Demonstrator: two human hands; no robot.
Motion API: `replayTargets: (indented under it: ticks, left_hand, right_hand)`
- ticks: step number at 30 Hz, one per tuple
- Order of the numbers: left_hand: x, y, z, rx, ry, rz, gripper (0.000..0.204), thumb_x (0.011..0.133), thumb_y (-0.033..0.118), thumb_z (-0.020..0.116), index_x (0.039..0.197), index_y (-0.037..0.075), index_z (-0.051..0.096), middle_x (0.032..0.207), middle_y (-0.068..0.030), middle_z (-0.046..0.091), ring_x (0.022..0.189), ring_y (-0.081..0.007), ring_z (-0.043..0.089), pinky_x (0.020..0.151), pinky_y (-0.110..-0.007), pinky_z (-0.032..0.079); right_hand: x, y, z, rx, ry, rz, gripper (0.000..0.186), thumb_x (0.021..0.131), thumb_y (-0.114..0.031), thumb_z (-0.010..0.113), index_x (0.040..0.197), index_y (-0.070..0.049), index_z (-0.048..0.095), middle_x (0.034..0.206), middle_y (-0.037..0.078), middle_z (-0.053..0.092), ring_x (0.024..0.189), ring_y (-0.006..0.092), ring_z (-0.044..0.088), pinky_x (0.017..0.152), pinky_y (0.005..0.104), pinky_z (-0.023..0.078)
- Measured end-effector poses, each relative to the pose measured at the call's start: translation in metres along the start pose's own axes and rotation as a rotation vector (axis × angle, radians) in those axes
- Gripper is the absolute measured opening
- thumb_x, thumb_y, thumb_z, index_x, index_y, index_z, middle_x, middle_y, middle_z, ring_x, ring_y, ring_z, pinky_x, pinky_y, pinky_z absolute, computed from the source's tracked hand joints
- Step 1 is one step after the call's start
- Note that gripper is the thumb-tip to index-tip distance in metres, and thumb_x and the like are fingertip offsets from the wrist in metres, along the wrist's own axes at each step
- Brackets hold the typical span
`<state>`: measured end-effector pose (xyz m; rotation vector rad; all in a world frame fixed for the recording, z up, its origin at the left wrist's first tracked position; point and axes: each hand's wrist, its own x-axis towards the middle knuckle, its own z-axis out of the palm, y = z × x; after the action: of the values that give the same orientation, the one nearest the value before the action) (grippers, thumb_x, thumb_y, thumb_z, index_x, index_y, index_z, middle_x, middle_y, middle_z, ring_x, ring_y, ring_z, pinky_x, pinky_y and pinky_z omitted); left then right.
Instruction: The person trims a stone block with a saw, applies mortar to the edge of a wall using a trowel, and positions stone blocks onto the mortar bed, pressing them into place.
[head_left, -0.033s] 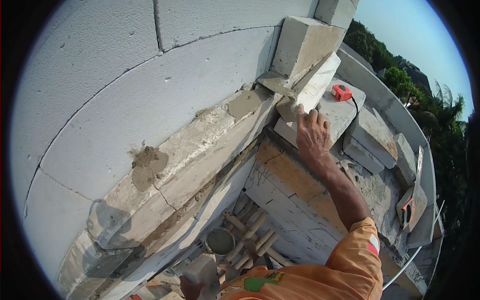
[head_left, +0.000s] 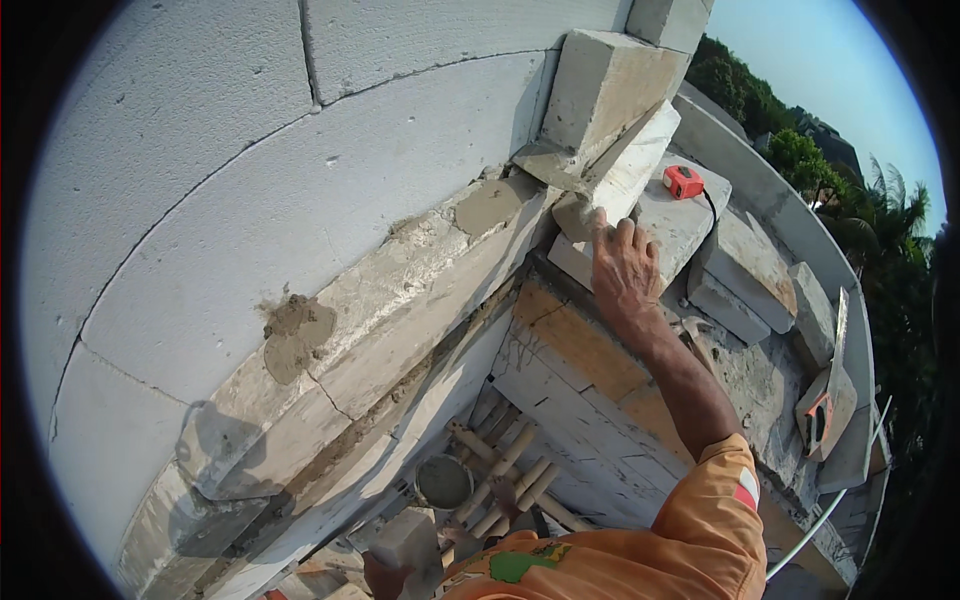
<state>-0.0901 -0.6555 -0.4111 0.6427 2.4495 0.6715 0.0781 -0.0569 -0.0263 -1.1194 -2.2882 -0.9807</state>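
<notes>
My right hand (head_left: 625,260) reaches to the white block (head_left: 632,155) at the wall corner, fingers bent at its near end; what they grip is partly hidden. A mortar-smeared trowel (head_left: 548,165) lies just left of them, against an upright block (head_left: 600,80). The ledge (head_left: 380,270) along the wall carries mortar patches (head_left: 298,335). At the lower edge, what looks like my left hand (head_left: 388,578) is beside a grey block (head_left: 405,540), its fingers unclear.
A red tape measure (head_left: 683,184) lies on blocks right of the corner, with stacked blocks (head_left: 745,275) and a handsaw (head_left: 820,415) farther along the curved parapet (head_left: 780,190). Below are bamboo poles (head_left: 510,465) and a bucket of mortar (head_left: 443,480). Trees (head_left: 810,165) stand beyond.
</notes>
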Motion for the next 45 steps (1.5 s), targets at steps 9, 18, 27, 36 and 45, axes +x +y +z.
replayTargets:
  ticks: [9,18,27,36,45]
  left_hand:
    - [0.006,0.029,-0.014,-0.127,-0.041,0.030,0.094,0.046,0.026,0.096,0.117,0.001,0.041,0.110,-0.0240,0.062,0.105,-0.0439,0.061,0.087,-0.050,0.051]
    - [0.007,0.031,-0.017,-0.065,0.023,-0.008,0.089,0.043,0.027,0.097,0.109,0.000,0.044,0.097,-0.0207,0.061,0.093,-0.0435,0.061,0.079,-0.050,0.051]
    - [0.009,0.036,-0.017,-0.027,-0.010,0.008,0.089,0.044,0.026,0.097,0.110,0.000,0.044,0.098,-0.0208,0.062,0.093,-0.0417,0.062,0.079,-0.050,0.051]
    - [0.010,0.031,-0.015,0.007,0.002,0.010,0.090,0.044,0.028,0.097,0.111,0.000,0.044,0.099,-0.0220,0.062,0.094,-0.0434,0.062,0.080,-0.051,0.051]
    - [0.014,0.042,-0.025,0.001,-0.001,0.025,0.094,0.045,0.026,0.098,0.115,-0.001,0.041,0.105,-0.0269,0.062,0.101,-0.0474,0.061,0.085,-0.052,0.051]
  right_hand:
    - [-0.012,-0.025,-0.007,0.090,-0.005,0.032,0.060,0.083,-0.008,0.057,0.142,-0.006,0.048,0.102,0.013,0.053,0.095,0.0273,0.054,0.077,0.0394,0.044]
    - [-0.010,-0.014,-0.019,0.167,0.032,0.164,0.062,0.079,-0.004,0.062,0.139,-0.013,0.051,0.101,0.011,0.054,0.096,0.0271,0.056,0.078,0.0399,0.045]
    - [-0.028,-0.032,-0.017,0.166,-0.058,0.082,0.061,0.083,-0.005,0.057,0.143,-0.009,0.047,0.101,0.014,0.051,0.095,0.0295,0.055,0.078,0.0404,0.044]
    - [-0.051,-0.025,-0.018,1.028,0.035,0.368,0.043,0.094,-0.017,0.061,0.134,-0.002,0.053,0.095,0.016,0.060,0.085,0.0210,0.063,0.071,0.0402,0.052]
    - [-0.023,-0.033,-0.009,2.538,-0.368,0.969,0.022,0.099,-0.019,0.058,0.103,0.002,0.053,0.082,0.011,0.058,0.059,0.0143,0.059,0.043,0.0273,0.050]
